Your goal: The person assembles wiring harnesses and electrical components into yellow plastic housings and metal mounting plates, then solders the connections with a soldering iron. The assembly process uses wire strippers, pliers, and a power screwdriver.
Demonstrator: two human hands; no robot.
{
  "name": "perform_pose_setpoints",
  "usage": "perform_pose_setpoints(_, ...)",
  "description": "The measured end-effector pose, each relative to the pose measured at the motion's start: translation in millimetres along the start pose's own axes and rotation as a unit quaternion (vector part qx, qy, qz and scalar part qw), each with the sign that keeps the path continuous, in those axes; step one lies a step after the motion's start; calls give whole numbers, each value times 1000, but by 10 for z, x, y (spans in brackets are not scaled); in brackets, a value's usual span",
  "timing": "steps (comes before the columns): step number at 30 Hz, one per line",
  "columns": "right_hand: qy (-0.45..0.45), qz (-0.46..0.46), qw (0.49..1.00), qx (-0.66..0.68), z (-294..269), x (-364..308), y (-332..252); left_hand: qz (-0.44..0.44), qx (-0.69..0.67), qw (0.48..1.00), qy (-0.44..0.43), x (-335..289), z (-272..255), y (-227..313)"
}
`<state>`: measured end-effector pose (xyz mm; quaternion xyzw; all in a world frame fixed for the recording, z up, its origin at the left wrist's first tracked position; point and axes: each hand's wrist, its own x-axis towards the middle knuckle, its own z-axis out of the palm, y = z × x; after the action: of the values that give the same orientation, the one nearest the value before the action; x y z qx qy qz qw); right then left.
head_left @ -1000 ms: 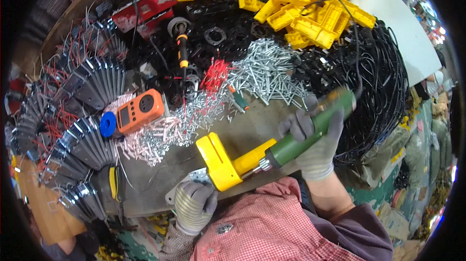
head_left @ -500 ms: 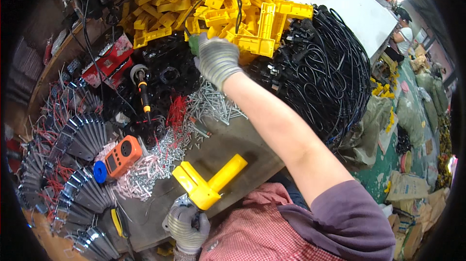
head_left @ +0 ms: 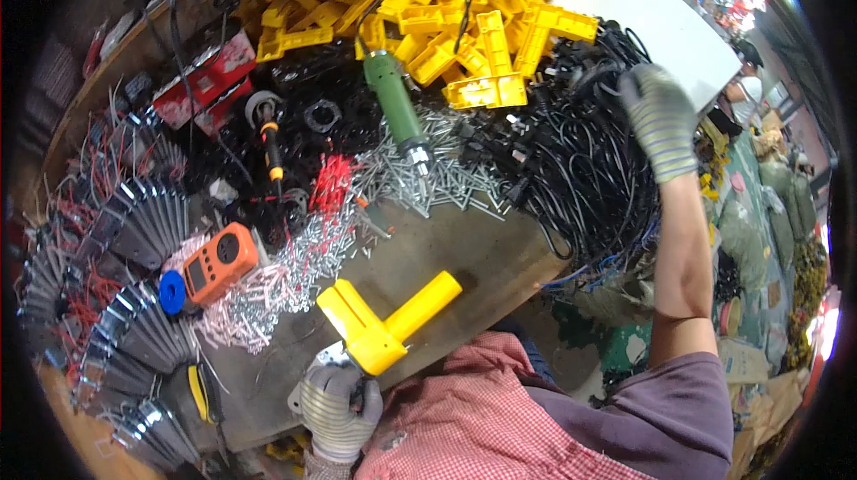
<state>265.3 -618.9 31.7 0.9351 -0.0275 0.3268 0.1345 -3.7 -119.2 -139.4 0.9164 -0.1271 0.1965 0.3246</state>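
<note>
My left hand [head_left: 337, 409], in a grey striped glove, is closed around the metal-plated lower end of a yellow plastic housing [head_left: 375, 346] at the bench's near edge. Two yellow arms of the housing spread away in a V. My right hand [head_left: 662, 118], gloved too, reaches to the far right, its fingers curled into a large heap of black power cords [head_left: 589, 150]; the exact cord is partly hidden. A green electric screwdriver [head_left: 393, 100] with a black cord rests, chuck toward me, over a pile of long silver screws [head_left: 455, 172].
Yellow plastic housings [head_left: 420, 7] are heaped at the back. On the left are an orange meter [head_left: 223, 261], a blue roll [head_left: 172, 292], fanned dark metal parts with red wires [head_left: 134, 337] and yellow-handled pliers [head_left: 198, 392]. A red box [head_left: 210, 78] stands behind. A person [head_left: 745, 91] is far right.
My right hand has let go of the green electric screwdriver and moved right to the black power cords. My left hand stays nearly in place with the yellow housing.
</note>
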Motion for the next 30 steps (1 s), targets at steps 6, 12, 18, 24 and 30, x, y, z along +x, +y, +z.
perform_pose_setpoints(6, 57, 1, 998, -22, -416, 684, -103, -45, 68, 996, -21, -87, -345, 3)
perform_pose_setpoints(12, -184, -70, 874, 445, -474, 885, -1234, -142, 123, 971, -148, 152, -579, -63)
perform_pose_setpoints(18, -245, -77, 853, 454, 469, 584, -2297, -131, 16, 958, -256, 190, -624, -292)
perform_pose_setpoints(24, 58, -200, 925, 317, 303, -347, -2368, 114, 268, 945, -148, -195, -650, -390)
perform_pose_setpoints(30, -128, -537, 716, 428, -333, -1677, -1945, 92, 121, 983, -103, -72, -743, -466)
